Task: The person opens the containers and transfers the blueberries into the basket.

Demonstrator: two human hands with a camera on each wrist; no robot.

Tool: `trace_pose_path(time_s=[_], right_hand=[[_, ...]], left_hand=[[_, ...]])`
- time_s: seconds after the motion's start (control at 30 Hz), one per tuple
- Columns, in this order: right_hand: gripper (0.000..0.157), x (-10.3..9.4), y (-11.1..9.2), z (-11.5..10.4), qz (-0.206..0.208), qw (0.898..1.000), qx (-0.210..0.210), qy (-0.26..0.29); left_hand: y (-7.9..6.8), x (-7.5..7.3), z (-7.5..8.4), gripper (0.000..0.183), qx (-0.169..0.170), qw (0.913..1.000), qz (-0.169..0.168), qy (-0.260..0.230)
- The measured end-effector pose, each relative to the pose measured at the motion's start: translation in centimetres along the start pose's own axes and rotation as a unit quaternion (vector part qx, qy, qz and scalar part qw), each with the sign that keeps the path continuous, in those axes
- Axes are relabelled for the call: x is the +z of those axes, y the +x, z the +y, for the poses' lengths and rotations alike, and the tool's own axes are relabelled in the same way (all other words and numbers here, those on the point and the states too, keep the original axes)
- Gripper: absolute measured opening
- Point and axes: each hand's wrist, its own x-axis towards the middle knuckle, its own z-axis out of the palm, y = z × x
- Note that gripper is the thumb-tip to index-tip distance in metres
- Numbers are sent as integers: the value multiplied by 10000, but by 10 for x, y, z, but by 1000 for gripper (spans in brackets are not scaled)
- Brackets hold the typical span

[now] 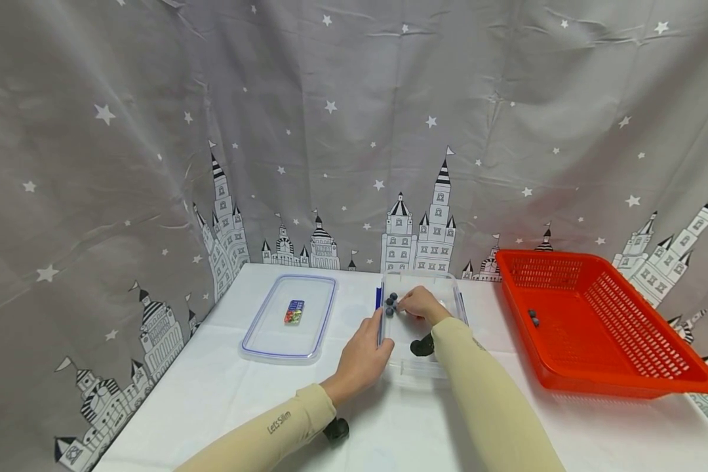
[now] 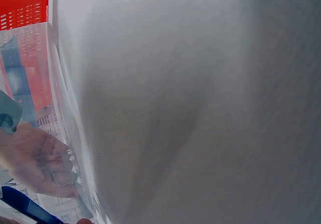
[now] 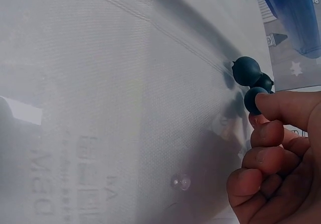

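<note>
A clear plastic box (image 1: pixel 415 368) with blue side latches sits on the table in the middle of the head view. My right hand (image 1: pixel 421 305) reaches inside it, pinching a dark blueberry (image 3: pixel 253 99) between thumb and fingers. Against the box's left wall, more blueberries (image 3: pixel 246 71) lie right beside the pinched one. My left hand (image 1: pixel 360 357) grips the box's left side, thumb near the rim. In the left wrist view a blue latch (image 2: pixel 30 206) shows by the fingertips, and the right hand (image 2: pixel 40 161) appears through the clear wall.
To the right stands a red perforated basket (image 1: pixel 596 328) with a few blueberries (image 1: pixel 533 318) at its left side. A clear lid (image 1: pixel 309 328) with a blue seal and a colourful label lies to the left. Behind the white table (image 1: pixel 212 387) hangs a grey curtain (image 1: pixel 354 131) with castles and stars.
</note>
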Motion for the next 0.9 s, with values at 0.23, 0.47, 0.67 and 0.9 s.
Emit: trace_pose_path(time_s=[0.23,0.47,0.67,0.9], right_hand=[[32,-1,-4,-2,-38,10000,-71,-12],[16,-3,-9,-6,-127,9997,-217,-10],[16,-5,-6,-7,-221,9993,-306,5],[15,-12,-9,-7,-218,9995,-206,71]], left_hand=[[0,0,0,68,-3,10000,-14,-14],[-1,0,0,68,38,10000,16,5],[-1,-1,0,68,33,10000,15,-15],[-1,-1,-1,68,76,10000,42,-48]])
